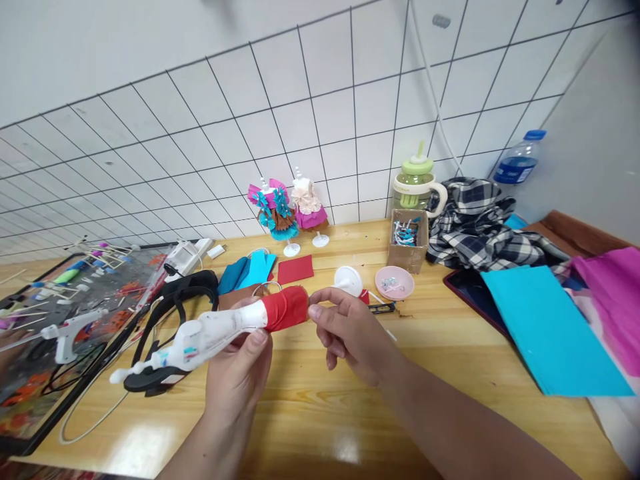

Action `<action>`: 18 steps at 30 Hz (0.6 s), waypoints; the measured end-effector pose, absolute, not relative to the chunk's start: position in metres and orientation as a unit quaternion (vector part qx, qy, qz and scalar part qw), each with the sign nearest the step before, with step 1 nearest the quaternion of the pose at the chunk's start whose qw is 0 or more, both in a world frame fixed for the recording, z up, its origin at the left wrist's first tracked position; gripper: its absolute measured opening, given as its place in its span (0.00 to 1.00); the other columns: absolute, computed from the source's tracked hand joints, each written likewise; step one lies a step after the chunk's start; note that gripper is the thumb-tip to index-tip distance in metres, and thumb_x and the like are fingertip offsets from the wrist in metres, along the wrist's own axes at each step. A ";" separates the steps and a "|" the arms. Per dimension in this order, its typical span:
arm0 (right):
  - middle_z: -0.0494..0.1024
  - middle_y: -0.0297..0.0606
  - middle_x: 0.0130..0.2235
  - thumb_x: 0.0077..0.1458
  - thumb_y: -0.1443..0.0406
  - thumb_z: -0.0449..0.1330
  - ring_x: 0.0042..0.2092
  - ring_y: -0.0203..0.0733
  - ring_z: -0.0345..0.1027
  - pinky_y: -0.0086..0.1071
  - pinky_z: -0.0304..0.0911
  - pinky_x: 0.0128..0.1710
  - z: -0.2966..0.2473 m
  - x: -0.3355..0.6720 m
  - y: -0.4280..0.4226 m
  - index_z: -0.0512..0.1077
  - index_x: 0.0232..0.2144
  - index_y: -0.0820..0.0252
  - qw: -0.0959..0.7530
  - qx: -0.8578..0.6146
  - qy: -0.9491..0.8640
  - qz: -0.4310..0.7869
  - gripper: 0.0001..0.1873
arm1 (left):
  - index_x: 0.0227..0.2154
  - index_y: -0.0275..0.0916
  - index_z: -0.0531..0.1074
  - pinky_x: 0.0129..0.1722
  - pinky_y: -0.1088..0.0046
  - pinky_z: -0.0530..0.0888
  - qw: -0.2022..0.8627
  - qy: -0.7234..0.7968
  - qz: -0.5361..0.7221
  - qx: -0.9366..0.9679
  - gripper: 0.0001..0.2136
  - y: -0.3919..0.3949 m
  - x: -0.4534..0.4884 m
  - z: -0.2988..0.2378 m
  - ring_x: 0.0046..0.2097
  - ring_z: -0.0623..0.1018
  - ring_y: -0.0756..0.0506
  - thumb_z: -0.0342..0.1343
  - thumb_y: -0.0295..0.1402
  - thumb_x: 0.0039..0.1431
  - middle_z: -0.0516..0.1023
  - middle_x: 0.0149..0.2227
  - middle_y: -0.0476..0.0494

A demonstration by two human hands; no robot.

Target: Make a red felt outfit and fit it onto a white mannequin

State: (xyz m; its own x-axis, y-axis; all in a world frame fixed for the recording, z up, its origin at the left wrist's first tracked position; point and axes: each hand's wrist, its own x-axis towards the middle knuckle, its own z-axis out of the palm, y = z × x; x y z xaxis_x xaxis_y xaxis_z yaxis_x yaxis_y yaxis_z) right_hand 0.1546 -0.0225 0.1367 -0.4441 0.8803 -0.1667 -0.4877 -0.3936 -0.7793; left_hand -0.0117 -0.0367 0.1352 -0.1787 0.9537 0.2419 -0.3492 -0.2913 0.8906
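A small white dress-form mannequin (203,341) lies sideways in the air above the table, its narrow knobbed end pointing left. Red cloth (286,309) is wrapped around its right-hand end. My left hand (235,377) is closed around the mannequin from below, thumb along the near side by the cloth. At the cloth's right edge, the thumb and index finger of my right hand (357,333) pinch together, the other fingers curled. Just behind my right hand rests a round white stand (348,280), partly hidden by it.
Two dressed miniature mannequins (277,210) stand by the tiled wall. Red (295,269) and blue cloth (250,269) lie before them. Rightward are a pink dish (395,283), cardboard box (408,248), green-lidded jug (414,183) and blue sheets (555,330). A glue gun (67,337) and black strap (150,320) are left.
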 end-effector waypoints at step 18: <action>0.56 0.20 0.15 0.45 0.59 0.69 0.17 0.24 0.43 0.20 0.64 0.14 0.142 0.165 -0.023 0.71 0.30 0.59 0.388 -0.216 -0.315 0.839 0.14 | 0.33 0.48 0.79 0.53 0.54 0.71 0.319 0.365 0.638 0.599 0.16 -0.036 -0.047 0.135 0.43 0.73 0.40 0.72 0.37 0.36 0.75 0.35 0.46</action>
